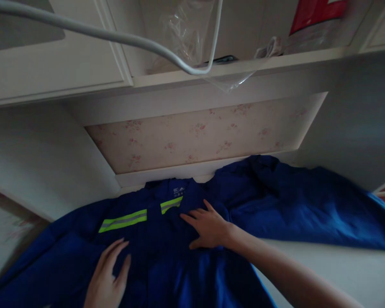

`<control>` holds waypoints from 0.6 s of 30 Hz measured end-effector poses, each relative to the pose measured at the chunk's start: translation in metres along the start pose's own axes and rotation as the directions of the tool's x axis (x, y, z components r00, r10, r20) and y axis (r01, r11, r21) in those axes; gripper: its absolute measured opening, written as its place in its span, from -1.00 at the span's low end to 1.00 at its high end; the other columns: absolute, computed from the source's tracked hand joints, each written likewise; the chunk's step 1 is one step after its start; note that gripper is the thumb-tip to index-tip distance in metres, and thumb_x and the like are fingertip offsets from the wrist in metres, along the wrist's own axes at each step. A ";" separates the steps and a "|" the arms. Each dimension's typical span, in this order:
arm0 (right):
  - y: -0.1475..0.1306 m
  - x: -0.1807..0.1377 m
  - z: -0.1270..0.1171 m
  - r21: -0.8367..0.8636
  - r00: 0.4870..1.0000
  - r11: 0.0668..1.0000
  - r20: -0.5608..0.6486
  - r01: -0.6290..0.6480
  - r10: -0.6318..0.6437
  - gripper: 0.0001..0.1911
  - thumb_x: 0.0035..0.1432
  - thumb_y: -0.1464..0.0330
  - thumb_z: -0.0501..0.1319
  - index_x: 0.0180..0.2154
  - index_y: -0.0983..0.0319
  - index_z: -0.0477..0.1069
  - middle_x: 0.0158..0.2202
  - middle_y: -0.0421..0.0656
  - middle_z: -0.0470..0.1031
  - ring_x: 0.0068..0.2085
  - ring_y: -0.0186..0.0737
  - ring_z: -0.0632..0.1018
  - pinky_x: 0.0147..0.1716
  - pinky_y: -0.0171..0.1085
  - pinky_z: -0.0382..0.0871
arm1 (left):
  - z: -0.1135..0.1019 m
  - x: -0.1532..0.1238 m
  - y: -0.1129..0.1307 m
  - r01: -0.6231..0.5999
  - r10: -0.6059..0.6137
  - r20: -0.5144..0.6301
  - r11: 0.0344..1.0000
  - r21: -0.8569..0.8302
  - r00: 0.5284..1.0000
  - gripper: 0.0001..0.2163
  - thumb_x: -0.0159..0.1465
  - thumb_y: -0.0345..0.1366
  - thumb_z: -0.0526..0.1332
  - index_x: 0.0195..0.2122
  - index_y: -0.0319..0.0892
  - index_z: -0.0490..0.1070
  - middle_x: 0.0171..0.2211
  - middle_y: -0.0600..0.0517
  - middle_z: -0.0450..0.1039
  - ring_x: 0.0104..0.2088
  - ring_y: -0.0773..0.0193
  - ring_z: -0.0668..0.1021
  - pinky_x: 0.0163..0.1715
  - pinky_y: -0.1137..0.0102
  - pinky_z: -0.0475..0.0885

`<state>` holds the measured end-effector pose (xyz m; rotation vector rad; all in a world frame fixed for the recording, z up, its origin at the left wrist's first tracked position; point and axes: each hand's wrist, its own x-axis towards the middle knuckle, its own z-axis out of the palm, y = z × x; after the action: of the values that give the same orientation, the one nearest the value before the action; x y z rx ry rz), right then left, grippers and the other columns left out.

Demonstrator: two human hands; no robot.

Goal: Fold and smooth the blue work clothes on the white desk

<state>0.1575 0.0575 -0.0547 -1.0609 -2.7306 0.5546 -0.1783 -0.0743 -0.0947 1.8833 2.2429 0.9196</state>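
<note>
A dark blue work jacket (167, 265) lies spread on a white surface, with a yellow-green reflective stripe (123, 221) across its chest and a small label near the collar. My left hand (107, 278) rests flat on the jacket's lower left, fingers stretched out. My right hand (208, 226) lies flat on the jacket's middle near the collar, fingers spread. One blue sleeve (308, 209) reaches out to the right over the surface. Neither hand holds anything.
A floral wallpapered back panel (199, 137) stands behind the jacket. A white shelf (244, 66) above carries clear plastic wrap (186, 34) and a red package (314, 13). A grey cable (115, 36) hangs across the top. The white desk surface (340, 269) shows at the right.
</note>
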 end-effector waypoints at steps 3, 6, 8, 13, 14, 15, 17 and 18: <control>-0.003 0.002 0.008 0.034 0.991 0.996 0.108 -0.083 0.079 -0.54 -0.18 0.53 0.31 -0.12 0.27 0.55 -0.19 0.07 0.59 -0.06 0.19 0.55 0.21 0.25 -0.06 | 0.015 0.048 0.029 -0.029 0.033 0.080 0.999 -0.043 0.996 -0.65 0.30 -0.02 0.03 -0.01 -0.06 0.37 0.04 -0.05 0.46 0.01 0.09 0.53 -0.15 0.26 0.56; 0.012 -0.010 -0.004 0.199 0.994 0.974 0.043 -0.109 0.102 -0.82 -0.09 0.51 0.20 -0.40 0.21 0.54 -0.31 -0.08 0.60 -0.18 -0.01 0.59 -0.01 -0.08 0.35 | 0.025 0.118 0.044 -0.079 0.076 0.125 0.997 0.018 0.989 -0.70 0.33 -0.15 0.01 -0.06 -0.14 0.40 -0.08 -0.04 0.55 -0.10 0.17 0.59 -0.03 0.29 0.49; 0.027 -0.019 -0.017 0.306 0.988 0.944 -0.048 -0.125 0.147 -0.79 0.09 0.40 0.12 -0.28 0.19 0.52 -0.25 -0.14 0.59 -0.18 -0.13 0.59 -0.17 -0.24 0.43 | 0.035 0.165 0.049 -0.124 0.115 0.159 0.991 0.051 0.981 -0.73 0.35 -0.23 0.01 -0.05 -0.16 0.42 -0.06 -0.06 0.54 -0.06 0.18 0.57 0.03 0.28 0.44; 0.086 -0.050 -0.036 0.780 0.703 0.603 -0.333 -0.169 0.629 -0.58 0.27 0.16 -0.08 -0.09 0.18 0.45 -0.18 -0.07 0.57 -0.14 -0.11 0.58 -0.20 -0.17 0.50 | 0.076 0.241 0.050 -0.249 0.188 0.331 0.956 0.154 0.925 -0.75 0.34 -0.20 0.16 -0.05 -0.22 0.43 0.01 -0.10 0.46 0.05 0.11 0.48 0.09 0.05 0.36; 0.100 -0.060 -0.035 0.832 0.631 0.530 -0.323 -0.166 0.705 -0.57 0.25 0.14 -0.07 -0.11 0.17 0.45 -0.22 -0.06 0.58 -0.18 -0.08 0.59 -0.22 -0.13 0.51 | 0.082 0.248 0.048 -0.256 0.175 0.380 0.951 0.173 0.908 -0.75 0.33 -0.18 0.19 -0.07 -0.22 0.43 -0.02 -0.09 0.47 0.01 0.12 0.51 0.04 0.06 0.40; 0.114 -0.073 -0.033 0.854 0.587 0.487 -0.302 -0.183 0.751 -0.58 0.22 0.13 -0.05 -0.13 0.18 0.46 -0.26 -0.04 0.59 -0.22 -0.05 0.61 -0.23 -0.08 0.52 | 0.088 0.253 0.045 -0.258 0.156 0.429 0.947 0.191 0.890 -0.75 0.32 -0.17 0.21 -0.09 -0.22 0.44 -0.06 -0.07 0.49 -0.05 0.14 0.53 -0.01 0.09 0.44; 0.134 -0.102 -0.026 0.848 0.556 0.461 -0.259 -0.260 0.790 -0.60 0.12 0.12 0.06 -0.19 0.21 0.48 -0.33 0.00 0.59 -0.28 0.02 0.62 -0.24 0.02 0.53 | 0.093 0.260 0.036 -0.254 0.110 0.507 0.941 0.225 0.855 -0.77 0.32 -0.17 0.21 -0.14 -0.23 0.45 -0.15 -0.03 0.51 -0.16 0.20 0.56 -0.10 0.15 0.49; 0.141 -0.117 -0.020 0.849 0.540 0.443 -0.238 -0.287 0.807 -0.62 0.05 0.12 0.13 -0.21 0.22 0.49 -0.32 0.02 0.59 -0.27 0.06 0.62 -0.21 0.06 0.52 | 0.093 0.264 0.032 -0.250 0.089 0.532 0.938 0.240 0.842 -0.78 0.32 -0.18 0.21 -0.15 -0.23 0.45 -0.18 -0.02 0.51 -0.19 0.21 0.57 -0.12 0.17 0.50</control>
<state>0.3361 0.0796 -0.0938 -1.5560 -1.2225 1.0387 -0.1764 0.2060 -0.0726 2.1515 1.9788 0.0379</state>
